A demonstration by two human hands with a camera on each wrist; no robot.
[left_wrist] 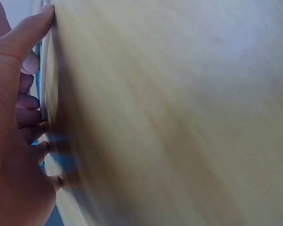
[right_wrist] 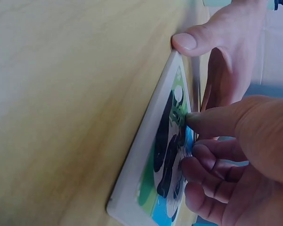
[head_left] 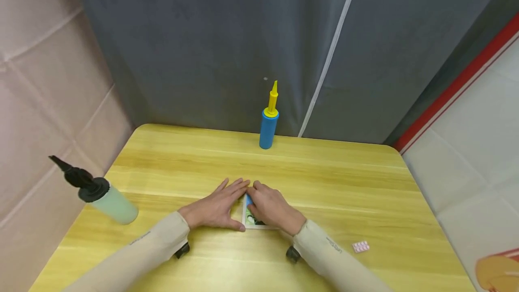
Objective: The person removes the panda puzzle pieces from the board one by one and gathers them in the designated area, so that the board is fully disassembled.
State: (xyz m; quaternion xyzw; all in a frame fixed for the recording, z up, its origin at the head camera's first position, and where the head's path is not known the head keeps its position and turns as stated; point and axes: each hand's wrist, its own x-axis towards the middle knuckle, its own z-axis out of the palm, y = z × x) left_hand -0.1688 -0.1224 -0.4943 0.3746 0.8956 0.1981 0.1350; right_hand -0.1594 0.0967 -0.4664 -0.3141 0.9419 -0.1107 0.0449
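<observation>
A panda picture board (head_left: 257,226) with a white border lies flat on the wooden table. In the right wrist view the panda board (right_wrist: 148,155) shows black, white, green and blue areas. My left hand (head_left: 220,206) is spread along its left side, with the thumb at the near corner and the fingers toward the far corner. Over the picture lies my right hand (head_left: 273,206), its fingers curled and its thumb and fingertips on the surface. Whether they pinch a part of it I cannot tell. The right hand hides most of the board.
A blue hand pump (head_left: 268,130) with a yellow top stands at the table's back edge. Another pump (head_left: 115,205), pale green with a black top, is at the left edge. A small pink piece (head_left: 361,247) lies right of the right forearm. A grey curtain (head_left: 211,48) hangs behind.
</observation>
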